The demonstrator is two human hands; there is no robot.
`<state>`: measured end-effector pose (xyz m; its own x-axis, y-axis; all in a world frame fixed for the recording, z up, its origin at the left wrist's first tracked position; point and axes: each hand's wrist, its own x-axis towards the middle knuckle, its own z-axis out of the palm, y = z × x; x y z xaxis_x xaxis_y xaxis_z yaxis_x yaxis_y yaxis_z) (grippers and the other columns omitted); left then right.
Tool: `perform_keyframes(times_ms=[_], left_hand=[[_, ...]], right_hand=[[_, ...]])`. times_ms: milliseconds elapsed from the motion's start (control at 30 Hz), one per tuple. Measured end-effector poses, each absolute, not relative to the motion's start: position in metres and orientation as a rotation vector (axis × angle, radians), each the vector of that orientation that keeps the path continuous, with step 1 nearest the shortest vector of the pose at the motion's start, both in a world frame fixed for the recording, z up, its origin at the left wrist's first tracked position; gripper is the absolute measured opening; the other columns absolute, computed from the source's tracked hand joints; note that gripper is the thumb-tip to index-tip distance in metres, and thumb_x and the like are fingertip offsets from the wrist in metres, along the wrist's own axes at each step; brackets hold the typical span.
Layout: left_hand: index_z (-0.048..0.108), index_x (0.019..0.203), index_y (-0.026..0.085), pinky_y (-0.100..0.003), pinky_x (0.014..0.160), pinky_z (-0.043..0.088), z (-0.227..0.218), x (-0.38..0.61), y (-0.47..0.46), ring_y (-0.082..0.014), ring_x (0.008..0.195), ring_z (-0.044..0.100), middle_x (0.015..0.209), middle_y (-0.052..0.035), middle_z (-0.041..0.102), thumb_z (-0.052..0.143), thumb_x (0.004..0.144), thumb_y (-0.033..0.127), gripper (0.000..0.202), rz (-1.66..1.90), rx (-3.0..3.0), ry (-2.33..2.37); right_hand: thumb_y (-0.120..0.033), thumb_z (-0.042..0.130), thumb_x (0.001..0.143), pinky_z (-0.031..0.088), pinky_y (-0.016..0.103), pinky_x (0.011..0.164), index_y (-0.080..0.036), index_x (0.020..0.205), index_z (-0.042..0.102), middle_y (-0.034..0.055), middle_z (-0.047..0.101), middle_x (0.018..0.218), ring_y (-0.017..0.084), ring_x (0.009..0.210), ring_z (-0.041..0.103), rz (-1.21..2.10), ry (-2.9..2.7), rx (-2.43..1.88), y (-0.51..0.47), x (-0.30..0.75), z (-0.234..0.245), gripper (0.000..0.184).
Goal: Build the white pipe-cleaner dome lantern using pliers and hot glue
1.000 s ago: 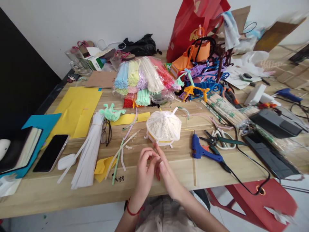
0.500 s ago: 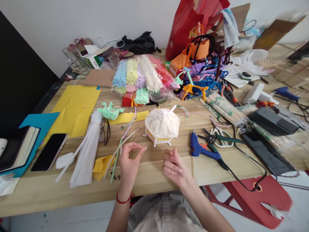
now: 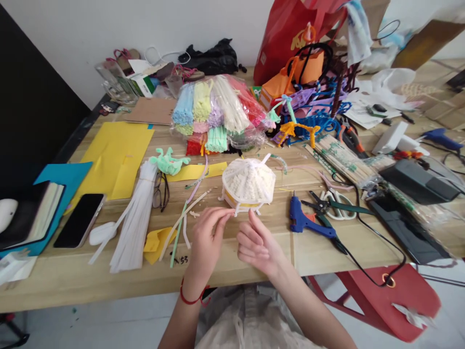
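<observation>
A small model (image 3: 249,182) with a white fuzzy, many-sided roof, a yellow band and little white legs stands on the table in front of me. Thumb and forefinger of my left hand (image 3: 209,240) are pinched together at its near left leg. Anything between those fingertips is too small to make out. Just right of them, my right hand (image 3: 259,245) has its fingers curled in and its thumb raised near the model's front edge; nothing shows in it. Right of the model lies a blue glue gun (image 3: 308,223), beside pliers (image 3: 319,206) and white-handled scissors (image 3: 343,206).
A bundle of white strips (image 3: 134,223), a phone (image 3: 80,220) and yellow sheets (image 3: 112,160) lie to the left. Behind the model sits a bag of coloured pipe cleaners (image 3: 218,109). The glue gun's black cord (image 3: 378,281) loops over the front edge.
My left hand has moved right and forward to the model's near leg. The right hand's thumb has lifted, and the hands are closer together. The whole view has shifted slightly.
</observation>
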<state>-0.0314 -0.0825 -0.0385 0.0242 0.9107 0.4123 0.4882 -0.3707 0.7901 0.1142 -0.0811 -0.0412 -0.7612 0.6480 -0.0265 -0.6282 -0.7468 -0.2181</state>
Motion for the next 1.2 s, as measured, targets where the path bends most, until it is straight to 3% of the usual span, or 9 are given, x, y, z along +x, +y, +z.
perform_keyframes(times_ms=[133,233,333,433,567,667,800,1000,1200], left_hand=[[0.075,0.088,0.024,-0.026,0.073,0.053,-0.062,-0.039,-0.089,-0.0136,0.077,0.067,0.083,0.0012,0.075,0.069,0.086,0.02,0.007,1.272,1.813,1.524],[0.075,0.081,0.023,-0.026,0.067,0.051,-0.074,-0.043,-0.094,-0.0142,0.07,0.064,0.075,0.0014,0.072,0.073,0.082,0.021,0.003,1.276,1.769,1.592],[0.072,0.078,0.023,-0.027,0.066,0.049,-0.078,-0.041,-0.096,-0.015,0.07,0.06,0.072,0.0014,0.068,0.074,0.08,0.02,0.004,1.287,1.769,1.617],[0.066,0.079,0.021,-0.027,0.069,0.049,-0.078,-0.038,-0.094,-0.0153,0.073,0.059,0.074,0.0012,0.066,0.073,0.081,0.021,0.008,1.309,1.777,1.606],[0.061,0.094,0.021,-0.03,0.075,0.049,-0.074,-0.043,-0.091,-0.0164,0.079,0.059,0.08,0.0008,0.063,0.077,0.08,0.032,0.023,1.321,1.918,1.595],[0.058,0.099,0.022,-0.033,0.081,0.049,-0.066,-0.052,-0.089,-0.0187,0.085,0.059,0.087,-0.0013,0.063,0.076,0.082,0.037,0.029,1.302,2.204,1.567],[0.056,0.107,0.022,-0.038,0.088,0.049,-0.055,-0.062,-0.085,-0.0226,0.097,0.058,0.095,-0.0047,0.066,0.073,0.084,0.038,0.033,1.186,2.575,1.454],[0.056,0.109,0.021,-0.041,0.09,0.048,-0.045,-0.064,-0.08,-0.0242,0.096,0.058,0.097,-0.0052,0.066,0.079,0.075,0.046,0.048,1.006,2.742,1.327],[0.057,0.105,0.019,-0.04,0.091,0.048,-0.049,-0.06,-0.078,-0.0236,0.093,0.059,0.093,-0.0056,0.067,0.079,0.074,0.05,0.049,0.982,2.761,1.293]], right_hand=[[-0.058,0.063,0.087,0.018,0.016,0.034,-0.018,0.053,0.044,-0.0105,0.037,0.038,0.0,0.028,0.018,2.173,-0.565,-0.728,-0.089,0.118,-0.053,0.056],[-0.062,0.065,0.083,0.019,0.018,0.035,-0.017,0.063,0.056,-0.0051,0.054,0.048,0.002,0.032,0.03,1.878,-0.817,-1.105,-0.095,0.117,-0.069,0.05],[-0.058,0.076,0.074,0.032,0.019,0.041,-0.016,0.082,0.067,-0.0007,0.067,0.068,0.004,0.041,0.046,1.757,-0.895,-1.194,-0.097,0.114,-0.081,0.044],[-0.057,0.077,0.073,0.042,0.022,0.049,-0.017,0.094,0.072,0.0002,0.069,0.069,0.009,0.05,0.056,1.717,-0.965,-1.211,-0.093,0.114,-0.083,0.045],[-0.054,0.073,0.079,0.046,0.024,0.055,-0.017,0.088,0.077,0.0019,0.07,0.063,0.012,0.056,0.061,1.755,-1.104,-1.155,-0.088,0.124,-0.078,0.039],[-0.051,0.071,0.083,0.048,0.024,0.06,-0.018,0.089,0.079,0.0051,0.077,0.077,0.013,0.061,0.064,1.82,-1.236,-1.099,-0.085,0.136,-0.076,0.034],[-0.047,0.076,0.079,0.049,0.023,0.059,-0.018,0.095,0.079,0.0077,0.08,0.092,0.013,0.063,0.067,1.975,-1.292,-1.081,-0.082,0.147,-0.076,0.033],[-0.047,0.065,0.088,0.048,0.021,0.057,-0.014,0.083,0.078,0.0051,0.075,0.072,0.012,0.058,0.066,1.93,-1.554,-1.139,-0.08,0.15,-0.065,0.035],[-0.036,0.067,0.084,0.046,0.022,0.049,-0.015,0.074,0.076,0.0034,0.072,0.063,0.012,0.048,0.062,1.76,-1.622,-1.23,-0.085,0.147,-0.071,0.024]])
